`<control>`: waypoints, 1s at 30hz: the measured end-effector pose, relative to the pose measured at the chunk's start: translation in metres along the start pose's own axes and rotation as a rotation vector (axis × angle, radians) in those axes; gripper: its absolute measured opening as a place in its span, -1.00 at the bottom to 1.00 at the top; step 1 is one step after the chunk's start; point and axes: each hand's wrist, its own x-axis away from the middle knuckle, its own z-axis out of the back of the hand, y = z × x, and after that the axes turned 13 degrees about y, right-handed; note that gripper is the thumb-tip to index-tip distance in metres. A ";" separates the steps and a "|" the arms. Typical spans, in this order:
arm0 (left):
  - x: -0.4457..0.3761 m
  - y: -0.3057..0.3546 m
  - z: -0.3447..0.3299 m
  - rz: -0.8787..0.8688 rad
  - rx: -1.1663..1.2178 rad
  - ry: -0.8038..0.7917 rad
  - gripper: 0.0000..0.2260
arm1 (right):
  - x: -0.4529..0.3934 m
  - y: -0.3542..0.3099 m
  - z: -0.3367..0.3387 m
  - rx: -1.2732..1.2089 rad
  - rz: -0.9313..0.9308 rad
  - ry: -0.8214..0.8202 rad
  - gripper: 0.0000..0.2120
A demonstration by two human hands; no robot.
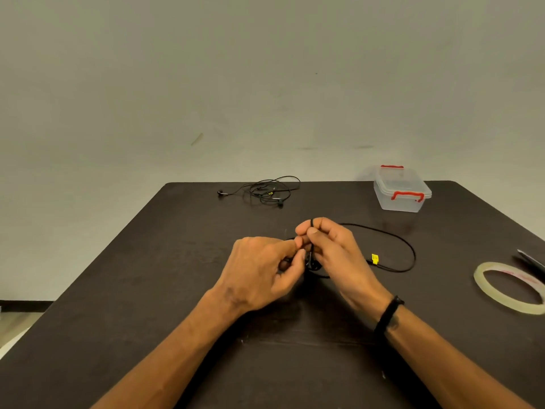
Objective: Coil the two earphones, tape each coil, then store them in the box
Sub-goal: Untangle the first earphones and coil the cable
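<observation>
**A:** Where is the work, and how are the fingers set?

**B:** Mid-surface. The left hand [261, 268] and right hand [333, 249] meet over the first earphone [408, 246]. Both sets of fingers are curled and pinching the black cord; a turn of it crosses the right fingertips [313, 231]. The free length trails right in a loose loop on the surface [147, 290], carrying a small yellow tag [374, 258]. The earbud ends appear to hang just below the pinch, though they are partly hidden.

**A:** How should the cord be expected to handle?

**B:** Judged light, thin and limp, with some springiness: a coil will probably loosen when the pinch relaxes. It is smooth enough to slip, so hold across the gathered turns, not on a single strand, and avoid pulling at the earbud joints, likely the weakest points.

**A:** And the remaining items?

**B:** The second earphone [265, 191] lies tangled at the far edge, untouched. The tape roll [507, 290] rests at the right, near a partly cropped object I cannot identify. The clear box [401, 191] with red latches stands far right, lid on. Coiling appears at an early stage.
</observation>
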 end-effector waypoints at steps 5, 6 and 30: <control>0.001 -0.006 0.001 -0.018 -0.002 0.087 -0.61 | 0.007 -0.002 -0.002 0.140 0.075 -0.110 -0.76; 0.001 -0.007 0.001 -0.016 -0.005 0.106 -0.59 | 0.009 -0.004 -0.003 0.161 0.091 -0.130 -0.77; -0.010 -0.018 0.007 0.116 0.031 0.338 -0.50 | 0.036 -0.017 -0.020 0.050 -0.199 -0.491 -0.71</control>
